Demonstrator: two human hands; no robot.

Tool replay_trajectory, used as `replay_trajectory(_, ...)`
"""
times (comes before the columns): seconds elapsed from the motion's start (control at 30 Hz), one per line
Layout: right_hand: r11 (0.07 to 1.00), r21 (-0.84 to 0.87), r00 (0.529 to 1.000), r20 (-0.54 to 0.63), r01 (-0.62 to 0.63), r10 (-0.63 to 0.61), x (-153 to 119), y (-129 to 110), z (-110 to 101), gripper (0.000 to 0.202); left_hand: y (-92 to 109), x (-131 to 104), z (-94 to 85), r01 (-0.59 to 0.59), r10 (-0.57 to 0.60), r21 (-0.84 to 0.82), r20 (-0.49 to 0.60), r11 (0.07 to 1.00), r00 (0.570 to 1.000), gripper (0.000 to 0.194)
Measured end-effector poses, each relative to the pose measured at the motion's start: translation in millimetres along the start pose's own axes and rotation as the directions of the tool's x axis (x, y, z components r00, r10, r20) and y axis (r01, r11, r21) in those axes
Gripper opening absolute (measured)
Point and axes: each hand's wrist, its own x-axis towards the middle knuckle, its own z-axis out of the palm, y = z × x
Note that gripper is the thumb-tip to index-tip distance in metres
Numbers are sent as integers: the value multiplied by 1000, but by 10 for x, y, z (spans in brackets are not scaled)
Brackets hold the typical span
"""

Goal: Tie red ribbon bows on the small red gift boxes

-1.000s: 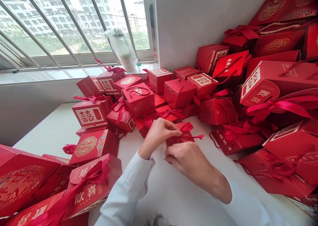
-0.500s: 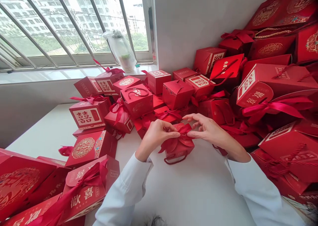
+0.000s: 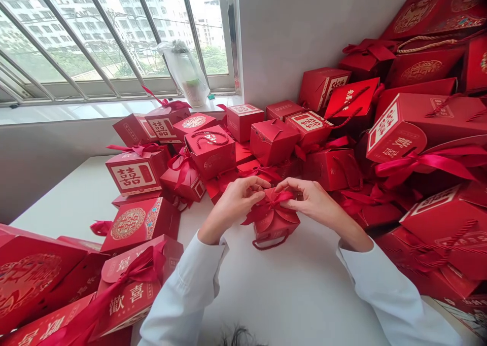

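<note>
A small red box (image 3: pixel 276 224) with a rope handle stands on the white table in front of me. A dark pink ribbon (image 3: pixel 274 200) is looped into a bow on its top. My left hand (image 3: pixel 243 200) pinches the bow's left side between thumb and fingers. On the right side, my right hand (image 3: pixel 309 200) has the ribbon between its thumb and bent fingers. Both hands are close together over the box lid.
Red gift boxes (image 3: pixel 211 152) are heaped behind the hands, with a larger pile (image 3: pixel 429 128) at the right and more (image 3: pixel 140 224) at the left. A bagged cup (image 3: pixel 190 82) stands on the sill by the barred window. The white table (image 3: pixel 304 285) lies beneath.
My right hand has moved slightly left and its fingers have closed onto the ribbon. My left hand has shifted a little left. The bow looks fuller and more spread.
</note>
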Motion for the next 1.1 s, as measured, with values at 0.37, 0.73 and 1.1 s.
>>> replay_trajectory(0.37,997,-37,997,30,65,-64,-20,28,30,21,-56,38,2,139,-155,-291,-35,947,987,33)
replay_trajectory(0.73,983,-157,995,44,92,-86,-47,-33,-3,27,-87,64,-3,97,-137,-322,-106,942,985,34)
replay_trajectory(1.1,988,-116,995,10,104,-103,-106,-58,-193,27,147,-168,-90,51,79,350,-349,935,934,25)
